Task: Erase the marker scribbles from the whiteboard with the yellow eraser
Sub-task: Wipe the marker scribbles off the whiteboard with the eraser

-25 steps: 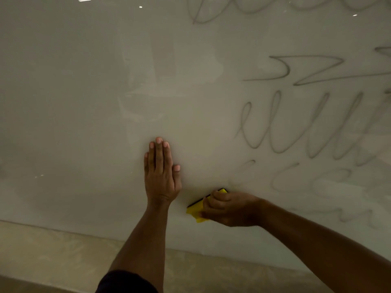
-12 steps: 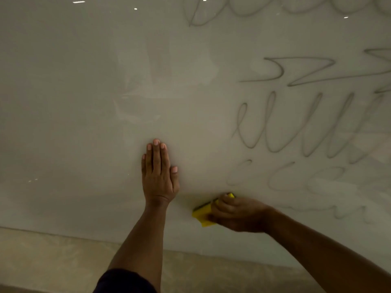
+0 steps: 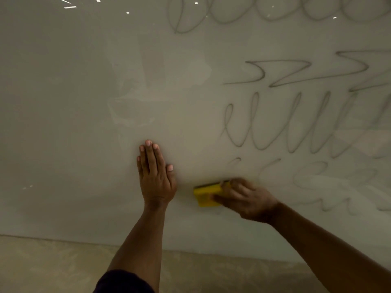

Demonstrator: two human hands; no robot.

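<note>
Head view: left hand [image 3: 155, 176] flat on whiteboard [image 3: 63, 123], fingers straight and together, pointing up, holds nothing. Right hand [image 3: 245, 199] low on board, just right of left hand, fingers curled round yellow eraser [image 3: 206, 194], gripping it vs the surface; hand blurred. Eraser sits btwn the two hands, apart from the left. Marker scribbles [image 3: 296, 123] fill upper and right board; the lowest ones look faint, smeared. Dark sleeve [image 3: 122, 282] at bottom edge. Beige floor [image 3: 42, 267] below board.

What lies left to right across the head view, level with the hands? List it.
Bare whiteboard → left hand → eraser → right hand → scribbles.
</note>
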